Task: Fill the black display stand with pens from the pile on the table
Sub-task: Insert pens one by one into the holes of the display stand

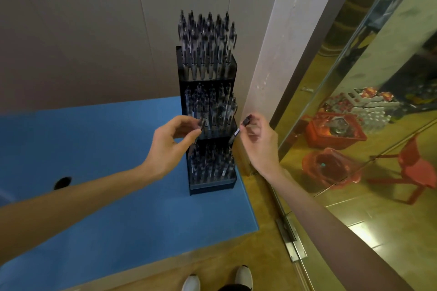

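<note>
Standing on the flat blue bench [118, 220], the black three-tier display stand [208, 82] holds rows of upright clear-barrelled pens [205, 42]. Before its middle tier, the left hand [170, 144] pinches a slim pen [201, 125] between thumb and curled fingers. The right hand [260, 142] likewise pinches a dark-capped pen [238, 131], tilted, just beside the stand's right edge.

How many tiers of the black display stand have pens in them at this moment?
3. The top tier, the middle tier and the bottom tier of the black display stand all hold upright pens. Blur and the hands hide any empty slots.
</note>
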The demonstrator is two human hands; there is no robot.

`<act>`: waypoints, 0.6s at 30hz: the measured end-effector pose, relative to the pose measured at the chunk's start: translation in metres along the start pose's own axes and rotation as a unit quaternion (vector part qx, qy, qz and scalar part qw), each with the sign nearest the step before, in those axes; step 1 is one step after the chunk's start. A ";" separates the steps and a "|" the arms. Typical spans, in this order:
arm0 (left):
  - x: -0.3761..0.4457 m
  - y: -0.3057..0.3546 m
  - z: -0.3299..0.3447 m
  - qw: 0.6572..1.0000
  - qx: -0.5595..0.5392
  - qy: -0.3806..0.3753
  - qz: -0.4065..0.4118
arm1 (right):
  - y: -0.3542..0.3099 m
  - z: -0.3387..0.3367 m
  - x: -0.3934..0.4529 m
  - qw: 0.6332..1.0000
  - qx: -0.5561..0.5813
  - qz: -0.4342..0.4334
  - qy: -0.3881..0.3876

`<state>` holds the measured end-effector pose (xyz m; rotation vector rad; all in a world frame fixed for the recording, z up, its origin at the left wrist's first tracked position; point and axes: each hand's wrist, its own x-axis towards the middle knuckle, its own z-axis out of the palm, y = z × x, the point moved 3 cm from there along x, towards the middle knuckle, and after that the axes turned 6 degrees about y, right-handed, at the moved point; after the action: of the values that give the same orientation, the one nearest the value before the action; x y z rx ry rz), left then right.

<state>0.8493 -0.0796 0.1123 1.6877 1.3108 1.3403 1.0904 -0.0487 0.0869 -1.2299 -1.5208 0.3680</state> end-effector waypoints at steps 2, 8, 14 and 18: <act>0.000 -0.002 0.001 1.000 0.002 -0.010 0.002 | 0.007 -0.001 -0.001 0.999 -0.018 -0.024 0.013; 0.003 -0.008 0.007 1.000 0.028 -0.010 0.004 | 0.021 0.003 -0.008 0.999 -0.038 -0.031 0.023; 0.006 -0.004 0.008 0.999 0.036 0.004 0.008 | 0.030 0.004 -0.015 0.998 -0.047 -0.023 0.042; 0.008 -0.004 0.007 0.999 0.048 0.000 0.017 | 0.024 0.010 -0.016 0.996 -0.063 -0.051 0.035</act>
<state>0.8544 -0.0705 0.1095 1.7826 1.3712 1.3145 1.0919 -0.0486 0.0561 -1.2448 -1.5583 0.1632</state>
